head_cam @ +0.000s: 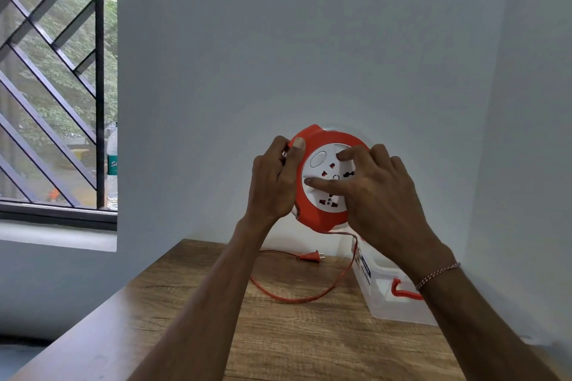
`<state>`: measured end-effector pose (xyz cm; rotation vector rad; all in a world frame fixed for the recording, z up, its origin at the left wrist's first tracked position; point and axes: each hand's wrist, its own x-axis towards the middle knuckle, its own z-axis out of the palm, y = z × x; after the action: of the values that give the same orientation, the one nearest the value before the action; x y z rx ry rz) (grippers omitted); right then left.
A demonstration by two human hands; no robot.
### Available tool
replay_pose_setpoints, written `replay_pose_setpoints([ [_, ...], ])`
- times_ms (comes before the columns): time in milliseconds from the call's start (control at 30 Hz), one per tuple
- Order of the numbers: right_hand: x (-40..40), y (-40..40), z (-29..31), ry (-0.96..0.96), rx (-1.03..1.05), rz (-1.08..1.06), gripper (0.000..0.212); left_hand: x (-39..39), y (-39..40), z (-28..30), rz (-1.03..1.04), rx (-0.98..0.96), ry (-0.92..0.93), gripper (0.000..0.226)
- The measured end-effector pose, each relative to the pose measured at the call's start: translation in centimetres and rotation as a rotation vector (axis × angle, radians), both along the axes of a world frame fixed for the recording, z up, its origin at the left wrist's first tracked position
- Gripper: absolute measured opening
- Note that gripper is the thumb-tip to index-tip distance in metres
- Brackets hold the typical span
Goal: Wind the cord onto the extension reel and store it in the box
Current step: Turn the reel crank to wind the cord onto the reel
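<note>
I hold a round orange extension reel (322, 213) with a white socket face up in the air above the table. My left hand (274, 182) grips its left rim, thumb on the orange edge. My right hand (376, 195) lies on the white face, fingertips spread and pressed on the sockets. An orange cord (309, 298) hangs from the reel's underside, loops across the wooden table (278, 334) and ends in an orange plug (311, 256) lying near the wall. A clear plastic box (383, 291) with an orange handle stands on the table at the right, partly behind my right wrist.
White walls close in behind and on the right. A barred window (52, 86) is at the left, with a plastic bottle (112, 167) on its sill. The table's left edge runs diagonally toward me.
</note>
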<state>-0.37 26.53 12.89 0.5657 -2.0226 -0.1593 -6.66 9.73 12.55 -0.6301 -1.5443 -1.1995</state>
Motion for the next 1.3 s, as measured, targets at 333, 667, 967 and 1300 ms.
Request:
replay_pose_setpoints([
  [333,-0.7,0.0,-0.7,0.076,-0.245,0.105,0.062,0.2,0.1,0.1,-0.039,0.027,-0.014,0.025],
  [667,-0.5,-0.7,-0.7,0.052,-0.386,0.086,0.073,-0.2,0.1,-0.1,-0.015,0.005,0.006,0.032],
  [967,-0.2,0.6,0.6,0.174,-0.169,0.296,0.023,-0.2,-0.1,0.0,-0.057,0.065,-0.029,0.031],
  [1300,-0.3,-0.1,-0.2,-0.032,0.019,0.022,0.053,-0.2,-0.1,0.0,-0.023,0.015,-0.019,0.03],
])
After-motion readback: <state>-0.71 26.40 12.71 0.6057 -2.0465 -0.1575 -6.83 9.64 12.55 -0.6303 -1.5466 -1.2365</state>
